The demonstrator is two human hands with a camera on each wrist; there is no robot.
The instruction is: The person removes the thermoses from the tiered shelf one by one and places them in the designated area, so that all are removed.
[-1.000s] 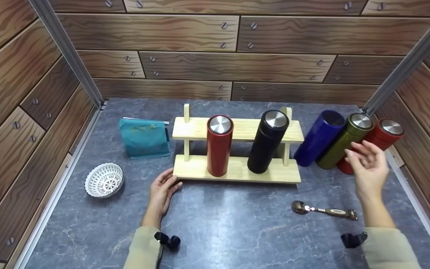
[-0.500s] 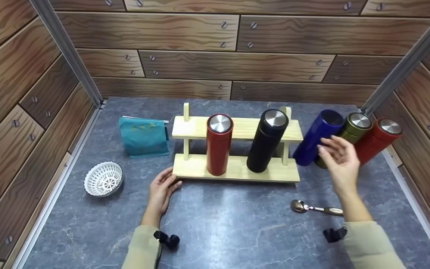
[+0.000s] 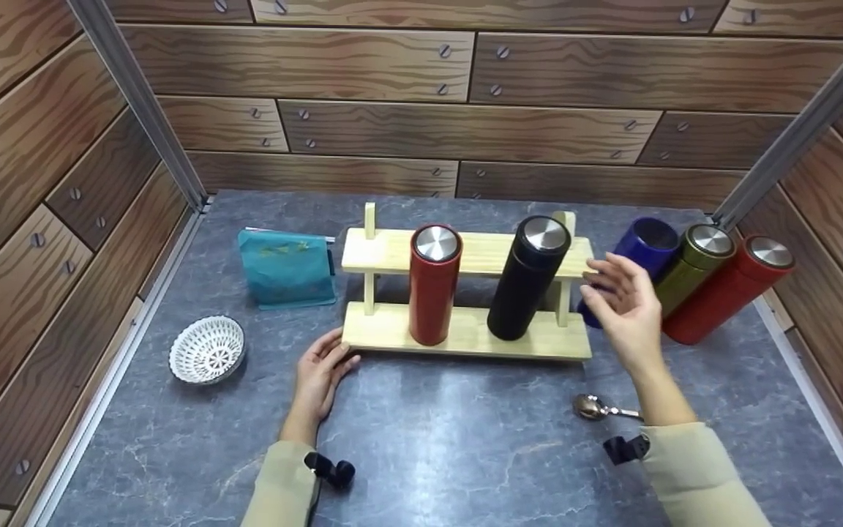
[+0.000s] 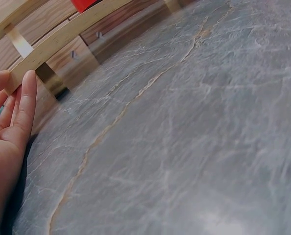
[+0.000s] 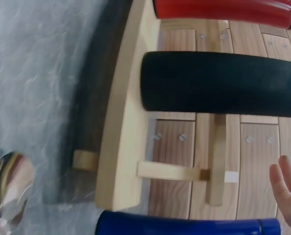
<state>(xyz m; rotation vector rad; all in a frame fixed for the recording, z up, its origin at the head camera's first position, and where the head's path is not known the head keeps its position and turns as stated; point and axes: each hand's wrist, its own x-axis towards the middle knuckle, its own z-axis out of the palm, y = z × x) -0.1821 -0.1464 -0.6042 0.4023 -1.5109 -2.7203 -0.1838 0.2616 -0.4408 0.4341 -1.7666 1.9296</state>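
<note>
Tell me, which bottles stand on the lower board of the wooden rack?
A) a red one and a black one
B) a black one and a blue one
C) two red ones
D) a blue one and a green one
A: a red bottle and a black bottle stand upright on the wooden rack; the blue bottle, green and second red ones stand on the table beside it.

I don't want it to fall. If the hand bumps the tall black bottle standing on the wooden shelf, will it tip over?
Probably, yes. The tall black cylindrical bottle is narrow for its height and stands upright on the light wooden rack, so a push near its silver lid could topple it. Its round body would likely roll afterwards. The right hand hovers close, fingers open.
</note>
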